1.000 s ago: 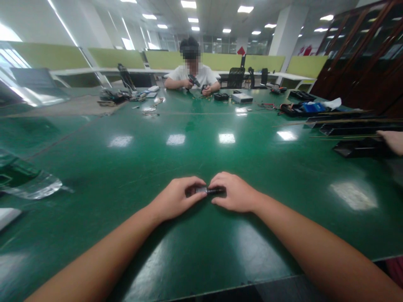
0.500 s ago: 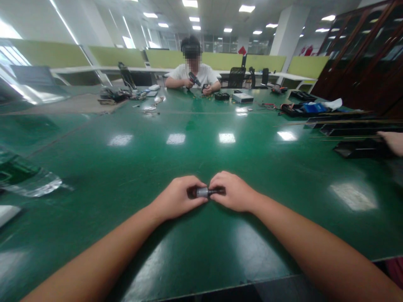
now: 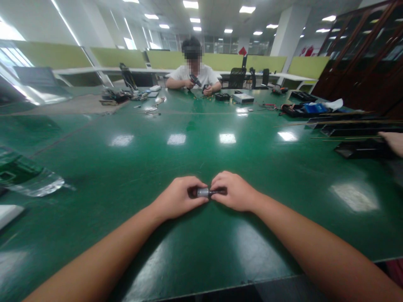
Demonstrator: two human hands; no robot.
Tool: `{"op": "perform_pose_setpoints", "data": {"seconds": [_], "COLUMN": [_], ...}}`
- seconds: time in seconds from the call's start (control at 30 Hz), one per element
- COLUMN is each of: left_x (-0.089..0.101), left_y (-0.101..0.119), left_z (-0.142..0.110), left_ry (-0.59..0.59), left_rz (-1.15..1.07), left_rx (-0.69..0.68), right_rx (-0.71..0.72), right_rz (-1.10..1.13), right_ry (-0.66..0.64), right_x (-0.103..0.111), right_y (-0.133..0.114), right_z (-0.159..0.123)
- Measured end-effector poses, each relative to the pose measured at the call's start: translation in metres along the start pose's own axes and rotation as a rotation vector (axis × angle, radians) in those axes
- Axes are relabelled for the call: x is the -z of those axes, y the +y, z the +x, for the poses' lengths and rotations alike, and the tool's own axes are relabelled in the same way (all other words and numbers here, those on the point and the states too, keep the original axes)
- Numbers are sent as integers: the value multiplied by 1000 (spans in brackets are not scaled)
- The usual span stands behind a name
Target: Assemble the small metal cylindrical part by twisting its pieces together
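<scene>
A small silver-and-black cylindrical part [image 3: 203,192] lies crosswise between my hands, close to the green tabletop. Its silver body shows on the left and a thinner dark end runs to the right. My left hand [image 3: 182,195] is closed on the silver end, thumb on the near side and fingers on the far side. My right hand [image 3: 234,191] pinches the dark, narrow end. Fingers cover both ends of the part, so its exact kind cannot be made out. The fingertips of the two hands nearly meet.
A clear plastic bottle [image 3: 30,174] lies at the left, near a white object [image 3: 9,214]. Across the green table [image 3: 201,126], a person [image 3: 178,73] holds a power drill [image 3: 195,79]. At the right are black trays [image 3: 355,147], another person's hand [image 3: 393,142] and a tool case [image 3: 302,110].
</scene>
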State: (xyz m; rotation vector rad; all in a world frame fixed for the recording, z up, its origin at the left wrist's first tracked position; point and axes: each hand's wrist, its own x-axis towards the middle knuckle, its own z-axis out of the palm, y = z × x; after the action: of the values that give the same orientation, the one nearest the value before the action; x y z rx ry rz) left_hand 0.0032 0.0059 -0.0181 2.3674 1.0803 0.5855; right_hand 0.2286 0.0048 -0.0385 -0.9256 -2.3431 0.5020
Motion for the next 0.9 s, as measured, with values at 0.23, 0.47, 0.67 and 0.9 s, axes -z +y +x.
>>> {"op": "perform_pose_setpoints", "data": {"seconds": [0.23,0.47,0.67,0.9], "left_x": [0,-2,-2,-1], "left_y": [-1,-1,0,1], "left_z": [0,-1,-1,-1], "left_ry": [-1,3,0,-5], "left_rz": [-9,-4,-11,-16], "left_rx": [-9,1,1,0], "right_rx": [2,4,-2,-16], "right_rz": [-10,-9,-8,-15], "right_ry": [-4,-3,-5,-14], "right_x": [3,3,4,5], "right_y": [-1,0,-1,-1], "right_z": [0,0,0,-1]}}
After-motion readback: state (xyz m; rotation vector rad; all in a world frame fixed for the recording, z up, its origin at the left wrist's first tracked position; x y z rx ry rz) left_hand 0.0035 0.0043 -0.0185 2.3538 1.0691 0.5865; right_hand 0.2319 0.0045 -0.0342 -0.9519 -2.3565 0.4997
